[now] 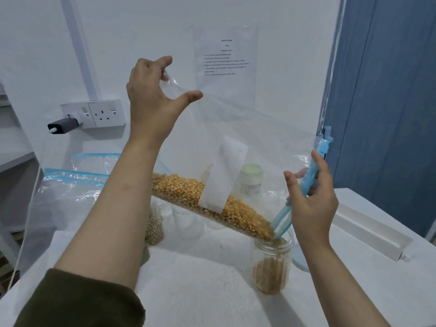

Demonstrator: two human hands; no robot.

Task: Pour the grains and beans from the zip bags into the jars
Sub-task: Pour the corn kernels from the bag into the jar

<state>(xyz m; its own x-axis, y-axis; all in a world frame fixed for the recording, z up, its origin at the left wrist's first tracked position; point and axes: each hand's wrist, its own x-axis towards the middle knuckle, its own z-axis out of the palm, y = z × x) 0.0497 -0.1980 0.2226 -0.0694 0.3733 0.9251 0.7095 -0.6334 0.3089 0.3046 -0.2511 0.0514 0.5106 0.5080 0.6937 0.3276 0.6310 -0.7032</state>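
Left hand (151, 90): raised high, fingertips pinching the closed bottom corner of the large clear plastic zip bag (236, 142); thumb stretched out, apart from the film.
Bag attitude: tilted, mouth end low at the right, bottom corner high at the left.
Yellow corn kernels (212, 204): banked along the lower edge of the bag, sliding toward the blue zip strip (309, 178).
Right hand (311, 199): fingers and thumb curled round the zip strip, steering the mouth just above the jar.
Clear glass jar (271, 263): upright on the white table (200, 291), kernels filling much of it already.
Step (judgement): mid-pour of the corn; roughly half appears left in the bag.
Next move (judgement): lift the left corner higher while keeping the mouth narrow over the rim; the wide film could dump kernels past it.
Hard to make out: the left forearm covers a second jar of pale grain (154, 228); spare zip bags (77, 182) behind it look empty, uncertain; wall sheet print (225, 57) unreadable.
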